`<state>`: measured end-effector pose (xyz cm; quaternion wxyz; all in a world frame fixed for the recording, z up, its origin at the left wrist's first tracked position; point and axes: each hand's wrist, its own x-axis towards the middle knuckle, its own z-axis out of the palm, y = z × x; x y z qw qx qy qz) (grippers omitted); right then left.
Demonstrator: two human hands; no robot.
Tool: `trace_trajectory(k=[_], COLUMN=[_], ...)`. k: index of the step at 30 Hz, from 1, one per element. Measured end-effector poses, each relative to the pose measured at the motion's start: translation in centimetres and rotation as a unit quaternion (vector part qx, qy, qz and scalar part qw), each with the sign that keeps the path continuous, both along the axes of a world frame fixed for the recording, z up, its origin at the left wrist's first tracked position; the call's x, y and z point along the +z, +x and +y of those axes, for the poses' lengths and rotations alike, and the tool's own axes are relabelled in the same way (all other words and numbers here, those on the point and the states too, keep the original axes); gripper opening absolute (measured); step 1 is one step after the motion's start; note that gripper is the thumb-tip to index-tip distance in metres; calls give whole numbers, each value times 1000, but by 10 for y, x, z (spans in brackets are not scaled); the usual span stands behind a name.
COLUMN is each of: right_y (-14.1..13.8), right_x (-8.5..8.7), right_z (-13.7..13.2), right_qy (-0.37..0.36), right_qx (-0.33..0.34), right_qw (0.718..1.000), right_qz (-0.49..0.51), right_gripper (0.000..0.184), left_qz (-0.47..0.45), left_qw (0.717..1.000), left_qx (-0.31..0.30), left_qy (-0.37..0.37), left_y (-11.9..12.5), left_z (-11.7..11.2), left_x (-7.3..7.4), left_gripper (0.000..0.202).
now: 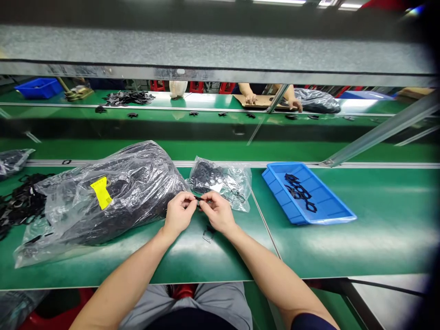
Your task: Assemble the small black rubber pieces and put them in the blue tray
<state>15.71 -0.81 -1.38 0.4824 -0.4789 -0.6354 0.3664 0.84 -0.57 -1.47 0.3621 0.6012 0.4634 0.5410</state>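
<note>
My left hand [180, 211] and my right hand [217, 212] meet over the green bench, both closed on one small black plastic part [198, 199]. Fingers cover most of it, so its full shape is hidden. Beneath my right hand, a thin dark frame-shaped piece [208, 235] lies on the bench. A large clear bag of black parts [137, 183] with a yellow label [101, 192] rests just left of my left hand. Behind my hands is a smaller clear bag [223, 181], also holding black parts.
A blue tray [326, 201] with several black parts stands to the right. Loose black parts [22, 199] are heaped at far left. Across the belt [220, 150], a co-worker's hands [252, 97] rest over cardboard. A slanting metal strut [374, 130] rises at right beneath the overhead beam.
</note>
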Motion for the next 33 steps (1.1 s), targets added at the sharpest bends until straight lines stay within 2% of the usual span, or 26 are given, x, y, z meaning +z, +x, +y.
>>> trace_trajectory(k=[10, 16, 24, 33], right_y=[1, 1, -1, 0], right_x=[2, 4, 5, 3], right_z=[0, -2, -3, -1], right_qy=[34, 77, 50, 57], right_qx=[2, 0, -12, 5], right_qw=[999, 996, 998, 998], right_qz=[-27, -46, -25, -41], right_gripper=[9, 7, 8, 7], left_qz=[-21, -27, -42, -23], left_qw=[999, 999, 998, 997], left_qx=[-9, 16, 27, -1], left_qy=[-31, -29, -49, -69], left_y=[-1, 2, 5, 1], left_z=[2, -1, -3, -1], left_x=[-2, -3, -1, 0], left_gripper=[7, 8, 11, 8])
